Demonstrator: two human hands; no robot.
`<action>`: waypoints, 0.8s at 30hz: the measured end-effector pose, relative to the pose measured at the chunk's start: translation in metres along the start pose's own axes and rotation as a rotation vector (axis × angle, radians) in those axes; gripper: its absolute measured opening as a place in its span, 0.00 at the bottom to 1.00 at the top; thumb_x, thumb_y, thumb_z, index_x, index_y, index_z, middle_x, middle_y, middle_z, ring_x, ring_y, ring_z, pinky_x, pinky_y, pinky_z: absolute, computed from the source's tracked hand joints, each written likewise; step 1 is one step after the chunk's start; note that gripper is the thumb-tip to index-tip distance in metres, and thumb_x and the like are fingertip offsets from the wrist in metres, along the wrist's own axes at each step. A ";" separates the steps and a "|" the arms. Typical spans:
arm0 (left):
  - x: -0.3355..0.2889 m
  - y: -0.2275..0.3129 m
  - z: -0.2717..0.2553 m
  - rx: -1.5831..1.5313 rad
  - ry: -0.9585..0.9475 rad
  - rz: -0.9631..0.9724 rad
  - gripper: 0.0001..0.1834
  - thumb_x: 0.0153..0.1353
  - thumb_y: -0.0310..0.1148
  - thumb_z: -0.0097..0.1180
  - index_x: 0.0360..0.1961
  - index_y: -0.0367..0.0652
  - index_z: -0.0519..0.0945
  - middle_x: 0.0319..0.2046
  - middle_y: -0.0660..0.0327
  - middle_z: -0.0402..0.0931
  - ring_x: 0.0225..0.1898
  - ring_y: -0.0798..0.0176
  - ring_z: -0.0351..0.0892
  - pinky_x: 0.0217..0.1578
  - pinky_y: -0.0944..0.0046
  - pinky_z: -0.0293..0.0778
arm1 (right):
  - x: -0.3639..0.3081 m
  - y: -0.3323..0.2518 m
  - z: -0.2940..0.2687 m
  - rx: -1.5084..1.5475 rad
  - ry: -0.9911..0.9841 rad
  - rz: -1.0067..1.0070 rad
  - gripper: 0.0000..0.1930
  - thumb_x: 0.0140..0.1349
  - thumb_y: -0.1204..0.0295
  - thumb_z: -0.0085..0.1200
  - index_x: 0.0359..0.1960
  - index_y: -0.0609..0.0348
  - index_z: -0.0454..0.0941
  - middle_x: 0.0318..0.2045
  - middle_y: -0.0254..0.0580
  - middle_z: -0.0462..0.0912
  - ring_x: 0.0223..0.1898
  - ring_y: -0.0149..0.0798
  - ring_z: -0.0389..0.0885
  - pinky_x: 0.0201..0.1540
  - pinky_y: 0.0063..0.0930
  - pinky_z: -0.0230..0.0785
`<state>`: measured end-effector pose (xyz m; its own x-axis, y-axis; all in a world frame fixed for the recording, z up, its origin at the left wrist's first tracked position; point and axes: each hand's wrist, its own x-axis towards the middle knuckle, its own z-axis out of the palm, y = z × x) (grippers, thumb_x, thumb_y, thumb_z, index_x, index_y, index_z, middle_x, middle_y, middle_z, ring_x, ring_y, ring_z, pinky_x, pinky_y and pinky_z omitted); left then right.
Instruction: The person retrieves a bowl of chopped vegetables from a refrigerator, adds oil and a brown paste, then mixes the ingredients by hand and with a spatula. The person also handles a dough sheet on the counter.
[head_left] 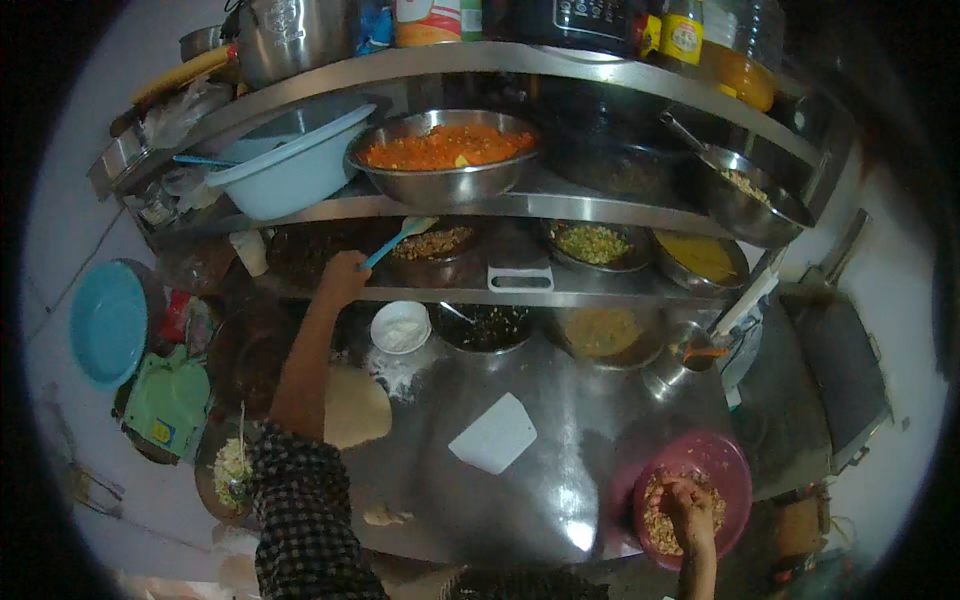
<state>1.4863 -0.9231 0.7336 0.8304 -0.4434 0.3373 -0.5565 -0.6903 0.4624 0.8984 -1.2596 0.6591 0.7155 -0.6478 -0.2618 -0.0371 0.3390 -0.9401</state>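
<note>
My left hand (347,277) reaches far forward to the lower shelf, its fingers closed around the handle of a blue spatula (396,244). The tool's pale head tilts up to the right, over the edge of a bowl of brown chopped bits (437,245). At the near right, my right hand (687,503) is down inside a pink basin (739,470) of chopped tan filling (662,535). Its fingers are curled together, and what they pinch is hidden. A lump of dough (357,408) lies on the counter beside my left forearm.
A white scraper (493,433) lies mid-counter (420,480). Behind it stand a white bowl of flour (401,329), a dark bowl (486,327) and a yellowish bowl (604,330). Above, the steel shelves (600,206) carry a large orange-filled bowl (447,182) and a pale blue basin (300,180).
</note>
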 end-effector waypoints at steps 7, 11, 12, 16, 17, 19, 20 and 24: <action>-0.230 0.120 -0.004 -0.761 -0.147 -0.288 0.15 0.60 0.28 0.56 0.48 0.47 0.73 0.28 0.69 0.71 0.27 0.76 0.65 0.24 0.72 0.61 | 0.022 -0.006 -0.035 0.348 0.103 0.266 0.21 0.71 0.61 0.44 0.55 0.68 0.71 0.48 0.51 0.80 0.46 0.42 0.81 0.49 0.34 0.75; -0.333 0.222 0.081 -0.879 -0.438 -0.392 0.14 0.65 0.31 0.52 0.52 0.46 0.72 0.28 0.68 0.69 0.28 0.77 0.63 0.24 0.73 0.60 | 0.057 0.008 -0.078 0.780 -0.437 0.100 0.39 0.69 0.42 0.36 0.66 0.68 0.58 0.68 0.56 0.60 0.70 0.50 0.56 0.72 0.45 0.47; -0.357 0.251 0.106 -0.904 -0.470 -0.385 0.15 0.66 0.32 0.52 0.53 0.46 0.73 0.28 0.68 0.69 0.27 0.77 0.63 0.24 0.73 0.60 | 0.062 0.013 -0.090 0.827 -0.476 0.073 0.42 0.67 0.38 0.33 0.66 0.68 0.59 0.68 0.55 0.59 0.71 0.50 0.54 0.73 0.46 0.44; -0.421 0.348 0.186 -1.107 -0.707 -0.328 0.17 0.69 0.34 0.47 0.56 0.44 0.74 0.24 0.67 0.69 0.26 0.73 0.67 0.28 0.71 0.66 | 0.074 0.029 -0.129 0.941 -0.307 0.109 0.46 0.63 0.33 0.32 0.63 0.66 0.64 0.66 0.54 0.62 0.69 0.49 0.56 0.72 0.45 0.45; -0.437 0.368 0.197 -0.891 -0.665 -0.191 0.17 0.69 0.34 0.46 0.56 0.42 0.74 0.24 0.66 0.70 0.26 0.71 0.69 0.29 0.69 0.68 | 0.075 0.032 -0.136 0.948 -0.295 0.108 0.46 0.62 0.32 0.32 0.63 0.66 0.65 0.66 0.53 0.63 0.69 0.49 0.56 0.72 0.45 0.44; -0.454 0.397 0.214 -0.842 -0.722 -0.108 0.19 0.70 0.34 0.43 0.59 0.40 0.72 0.23 0.66 0.69 0.24 0.70 0.67 0.27 0.69 0.67 | 0.074 0.036 -0.146 0.975 -0.270 0.095 0.48 0.61 0.31 0.35 0.63 0.67 0.63 0.66 0.54 0.62 0.69 0.50 0.55 0.73 0.45 0.44; -0.462 0.405 0.220 -0.824 -0.700 -0.021 0.20 0.71 0.34 0.42 0.60 0.38 0.71 0.23 0.65 0.68 0.23 0.70 0.67 0.26 0.69 0.66 | 0.073 0.038 -0.149 0.995 -0.256 0.090 0.49 0.60 0.31 0.36 0.64 0.69 0.60 0.67 0.54 0.61 0.69 0.50 0.54 0.73 0.46 0.43; -0.476 0.423 0.234 -0.672 -0.626 0.085 0.20 0.64 0.29 0.54 0.58 0.43 0.74 0.34 0.43 0.80 0.33 0.42 0.81 0.32 0.53 0.75 | 0.069 0.046 -0.152 1.052 -0.132 0.122 0.47 0.58 0.31 0.41 0.59 0.69 0.67 0.65 0.54 0.63 0.67 0.51 0.58 0.72 0.47 0.46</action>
<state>0.8623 -1.1383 0.5769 0.5408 -0.8409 -0.0224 -0.3529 -0.2510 0.9014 0.8399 -1.3927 0.5647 0.8199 -0.5119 -0.2565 0.4621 0.8561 -0.2315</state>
